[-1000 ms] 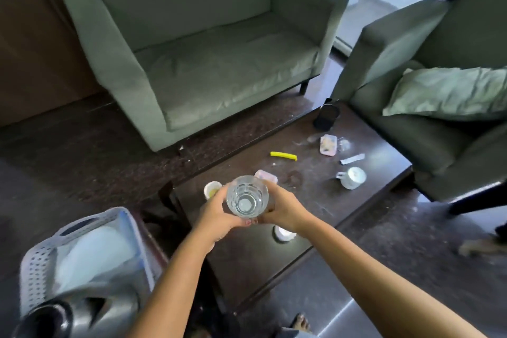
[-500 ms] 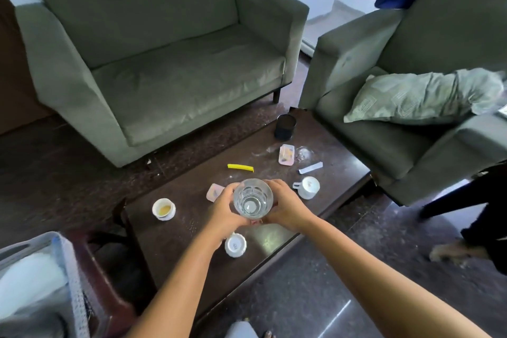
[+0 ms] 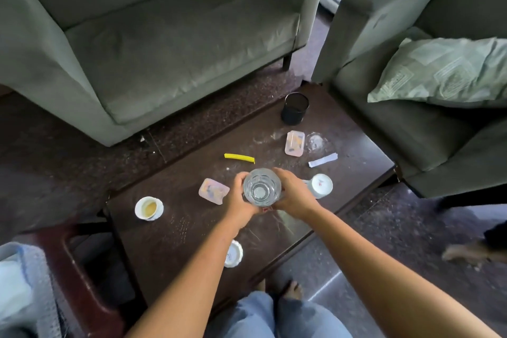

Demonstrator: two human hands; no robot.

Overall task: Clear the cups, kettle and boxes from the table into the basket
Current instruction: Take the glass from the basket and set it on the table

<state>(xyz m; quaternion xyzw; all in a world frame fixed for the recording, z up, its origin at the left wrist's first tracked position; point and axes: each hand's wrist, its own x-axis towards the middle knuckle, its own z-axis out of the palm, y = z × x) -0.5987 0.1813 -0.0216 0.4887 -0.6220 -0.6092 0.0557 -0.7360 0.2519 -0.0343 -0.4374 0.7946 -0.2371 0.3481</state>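
Note:
I hold a clear drinking glass (image 3: 261, 186) upright over the middle of the dark table (image 3: 175, 230), my left hand (image 3: 241, 196) and my right hand (image 3: 292, 193) both wrapped around it. A white cup with brownish liquid (image 3: 149, 208) stands at the table's left. Beside my right hand lies a white mug (image 3: 319, 185). An upturned white cup (image 3: 233, 253) sits near the front edge, partly behind my left forearm. Two pink plastic boxes lie on the table, one (image 3: 213, 190) left of my hands, one (image 3: 295, 143) further back. The basket (image 3: 38, 293) shows at the bottom left. No kettle is visible.
A black mesh holder (image 3: 295, 107) stands at the table's far corner, with a yellow stick (image 3: 239, 157) and a white paper strip (image 3: 322, 160) nearby. A green sofa (image 3: 153, 44) lies behind, an armchair with a cushion (image 3: 439, 71) to the right. Someone's foot (image 3: 466, 251) is at the right edge.
The view has swung right and down, so the basket has slid to the left edge and the kettle has left view. Both hands still hold the glass over the table.

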